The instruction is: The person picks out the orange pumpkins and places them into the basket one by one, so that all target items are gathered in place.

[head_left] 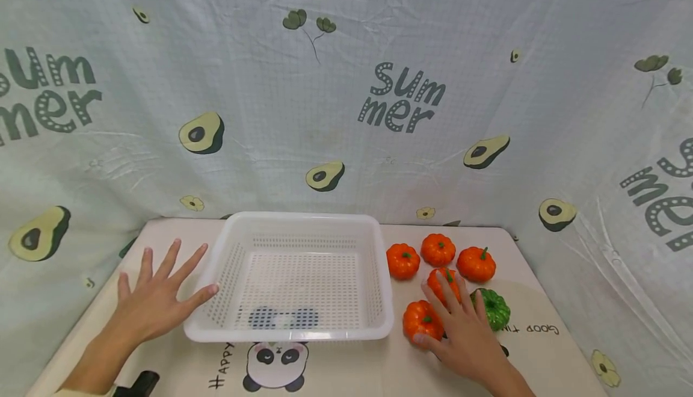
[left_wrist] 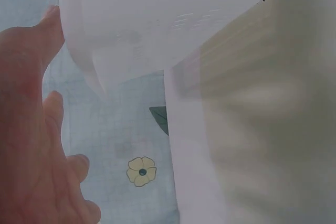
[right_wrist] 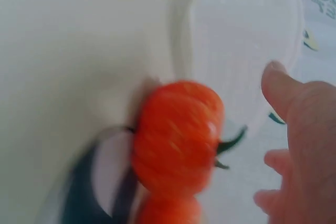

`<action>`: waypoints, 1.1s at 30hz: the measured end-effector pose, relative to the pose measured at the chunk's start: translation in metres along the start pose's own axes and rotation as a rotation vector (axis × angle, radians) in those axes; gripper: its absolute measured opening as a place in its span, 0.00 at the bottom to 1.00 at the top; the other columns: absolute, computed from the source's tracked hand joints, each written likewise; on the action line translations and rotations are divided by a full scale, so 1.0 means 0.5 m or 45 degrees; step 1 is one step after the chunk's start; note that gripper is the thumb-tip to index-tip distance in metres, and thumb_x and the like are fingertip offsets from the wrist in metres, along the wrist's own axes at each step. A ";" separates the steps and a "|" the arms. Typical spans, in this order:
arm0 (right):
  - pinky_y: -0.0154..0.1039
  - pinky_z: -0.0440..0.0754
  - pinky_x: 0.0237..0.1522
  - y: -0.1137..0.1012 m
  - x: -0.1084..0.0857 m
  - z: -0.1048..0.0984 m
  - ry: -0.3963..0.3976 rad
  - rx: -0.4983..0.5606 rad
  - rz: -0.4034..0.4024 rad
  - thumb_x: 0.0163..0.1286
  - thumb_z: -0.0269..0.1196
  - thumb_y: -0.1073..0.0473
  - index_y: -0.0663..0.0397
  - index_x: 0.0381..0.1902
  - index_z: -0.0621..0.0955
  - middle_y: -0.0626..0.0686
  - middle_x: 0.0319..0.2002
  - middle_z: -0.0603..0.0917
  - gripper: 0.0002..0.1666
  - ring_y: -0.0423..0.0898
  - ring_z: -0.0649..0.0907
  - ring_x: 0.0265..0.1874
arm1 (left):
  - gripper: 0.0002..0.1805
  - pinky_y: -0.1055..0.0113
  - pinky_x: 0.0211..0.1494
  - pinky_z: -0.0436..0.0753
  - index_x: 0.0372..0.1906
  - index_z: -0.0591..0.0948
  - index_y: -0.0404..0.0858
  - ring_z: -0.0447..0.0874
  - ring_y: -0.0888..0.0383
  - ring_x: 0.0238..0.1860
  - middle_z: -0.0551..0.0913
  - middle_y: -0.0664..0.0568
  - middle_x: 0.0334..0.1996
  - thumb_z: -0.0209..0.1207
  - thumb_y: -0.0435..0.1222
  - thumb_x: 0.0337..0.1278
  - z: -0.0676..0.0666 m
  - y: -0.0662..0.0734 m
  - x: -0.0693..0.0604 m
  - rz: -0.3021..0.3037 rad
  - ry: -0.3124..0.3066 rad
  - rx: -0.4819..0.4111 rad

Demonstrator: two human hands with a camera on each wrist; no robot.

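Closest to the head camera, the right forearm (head_left: 509, 379) is leading up to the right hand (head_left: 460, 334), which is hanging palm down among the pumpkins. Its fingers (head_left: 450, 298) are lying extended and apart, gripping nothing. One orange pumpkin (head_left: 453, 281) is showing beneath and between these fingers. Another, the nearer orange pumpkin (head_left: 419, 317), is sitting on the thumb side, with the thumb overlapping its lower edge in the head view. On the little-finger side, the green pumpkin (head_left: 495, 311) is sitting partly covered. Whether any fingertip is touching them, I cannot tell. Beyond the fingertips, three more orange pumpkins (head_left: 438, 249) are lying in a loose arc, the leftmost just beside the basket. In the right wrist view, one blurred pumpkin (right_wrist: 178, 135) is pointing its green stem towards the hand, and the thumb is standing apart from it.

The white basket (head_left: 292, 335) is standing between the two hands on the pale table (head_left: 352, 367), just behind a printed panda (head_left: 276, 367). At its left side, the left hand (head_left: 157, 298) is spreading its fingers wide and holding nothing; its thumb tip is overlapping the basket's left wall, and contact is remaining unclear. Behind everything, a cloth (head_left: 325, 96) printed with avocados is hanging.
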State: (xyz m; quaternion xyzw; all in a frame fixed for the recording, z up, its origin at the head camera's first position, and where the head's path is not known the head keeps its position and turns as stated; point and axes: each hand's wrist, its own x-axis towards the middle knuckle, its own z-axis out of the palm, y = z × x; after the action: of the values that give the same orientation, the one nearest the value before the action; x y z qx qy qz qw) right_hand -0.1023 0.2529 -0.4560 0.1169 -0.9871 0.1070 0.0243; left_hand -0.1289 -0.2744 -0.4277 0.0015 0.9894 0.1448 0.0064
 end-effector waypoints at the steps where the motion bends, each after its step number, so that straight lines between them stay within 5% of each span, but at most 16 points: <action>1: 0.81 0.46 0.73 -0.002 -0.002 0.006 -0.004 0.006 0.017 0.61 0.67 0.26 0.40 0.81 0.65 0.56 0.85 0.54 0.56 0.68 0.47 0.83 | 0.53 0.11 0.65 0.34 0.85 0.50 0.50 0.26 0.13 0.76 0.38 0.28 0.83 0.51 0.71 0.64 0.002 -0.001 0.001 0.001 -0.003 -0.009; 9: 0.77 0.50 0.75 -0.011 -0.021 0.047 0.020 0.092 0.077 0.61 0.70 0.30 0.43 0.80 0.67 0.58 0.83 0.59 0.55 0.69 0.53 0.81 | 0.52 0.12 0.65 0.40 0.85 0.49 0.49 0.29 0.11 0.75 0.44 0.24 0.81 0.54 0.67 0.66 0.011 -0.008 0.012 0.032 -0.041 -0.133; 17: 0.75 0.61 0.72 -0.016 -0.025 0.056 0.046 0.357 0.158 0.61 0.75 0.40 0.44 0.79 0.69 0.56 0.82 0.63 0.51 0.67 0.59 0.80 | 0.53 0.11 0.62 0.45 0.86 0.41 0.51 0.22 0.16 0.77 0.32 0.29 0.83 0.57 0.61 0.69 0.008 -0.014 0.024 -0.066 -0.228 -0.520; 24: 0.65 0.67 0.74 -0.020 -0.020 0.056 0.045 0.632 0.319 0.56 0.81 0.53 0.46 0.76 0.72 0.53 0.79 0.70 0.51 0.62 0.67 0.78 | 0.53 0.15 0.68 0.46 0.84 0.33 0.62 0.27 0.22 0.80 0.30 0.40 0.85 0.59 0.54 0.72 0.012 -0.023 0.028 -0.125 -0.352 -0.871; 29: 0.67 0.69 0.73 -0.017 -0.012 0.060 0.009 0.681 0.424 0.52 0.83 0.53 0.42 0.77 0.71 0.54 0.77 0.72 0.55 0.62 0.71 0.75 | 0.53 0.19 0.72 0.47 0.85 0.32 0.58 0.29 0.23 0.81 0.31 0.39 0.85 0.59 0.49 0.74 0.024 -0.033 0.035 -0.109 -0.377 -1.034; 33: 0.70 0.68 0.72 -0.012 -0.005 0.065 -0.016 0.694 0.480 0.50 0.83 0.50 0.41 0.77 0.71 0.58 0.76 0.73 0.57 0.64 0.73 0.73 | 0.52 0.23 0.72 0.59 0.85 0.32 0.55 0.38 0.22 0.81 0.33 0.36 0.85 0.57 0.47 0.76 0.036 -0.035 0.038 -0.117 -0.398 -1.132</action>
State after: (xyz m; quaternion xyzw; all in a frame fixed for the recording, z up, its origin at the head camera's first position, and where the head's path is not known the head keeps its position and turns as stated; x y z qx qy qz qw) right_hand -0.0990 0.2406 -0.4868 -0.0649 -0.9265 0.3691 -0.0341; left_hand -0.1476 -0.2859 -0.4504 -0.0234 0.8177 0.5521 0.1616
